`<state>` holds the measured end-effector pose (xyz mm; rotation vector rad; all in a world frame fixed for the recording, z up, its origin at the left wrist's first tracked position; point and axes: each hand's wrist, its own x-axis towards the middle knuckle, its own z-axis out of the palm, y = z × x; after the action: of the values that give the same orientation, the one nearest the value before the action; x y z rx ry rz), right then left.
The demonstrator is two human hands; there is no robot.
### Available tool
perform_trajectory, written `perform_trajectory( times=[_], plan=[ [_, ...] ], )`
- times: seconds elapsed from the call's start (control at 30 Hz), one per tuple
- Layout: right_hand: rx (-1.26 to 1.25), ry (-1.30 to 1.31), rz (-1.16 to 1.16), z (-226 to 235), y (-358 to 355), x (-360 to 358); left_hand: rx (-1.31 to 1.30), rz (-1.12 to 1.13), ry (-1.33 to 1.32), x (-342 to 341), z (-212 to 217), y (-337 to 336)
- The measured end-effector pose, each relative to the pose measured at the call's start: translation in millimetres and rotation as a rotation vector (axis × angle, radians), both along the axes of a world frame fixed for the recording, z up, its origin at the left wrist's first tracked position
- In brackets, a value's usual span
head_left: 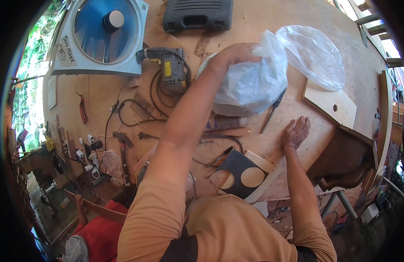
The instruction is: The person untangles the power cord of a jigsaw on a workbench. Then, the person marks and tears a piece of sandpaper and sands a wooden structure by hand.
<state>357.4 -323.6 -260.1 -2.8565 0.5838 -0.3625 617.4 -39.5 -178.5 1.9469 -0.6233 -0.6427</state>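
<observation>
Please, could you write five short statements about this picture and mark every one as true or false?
1. The left hand touches the white plastic bag. True.
2. The right hand holds a hammer. False: the right hand rests open on the table and holds nothing.
3. The fan is at the lower right. False: the fan is at the upper left.
4. The pale board has a round hole. True.
5. The case is white. False: the case is black.
</observation>
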Motion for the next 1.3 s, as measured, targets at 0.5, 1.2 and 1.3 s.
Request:
perform_trajectory(
  times=[0.5, 1.2, 1.3],
  plan=[
    [0.032, 0.052, -0.014, 1.8, -4.2, 2.9, 0.832, 0.595, -0.545, 59.2, -34.0, 110.2],
    [0.025, 0.063, 0.023, 0.0, -6.1, 2.5, 0.778, 0.543, -0.581, 137.2, 134.6, 96.8],
    [0.033, 0.060, 0.003, 0.7, -5.9, 3.1, 0.751, 0.855, -0.760, 141.2, 114.8, 104.2]
  ],
)
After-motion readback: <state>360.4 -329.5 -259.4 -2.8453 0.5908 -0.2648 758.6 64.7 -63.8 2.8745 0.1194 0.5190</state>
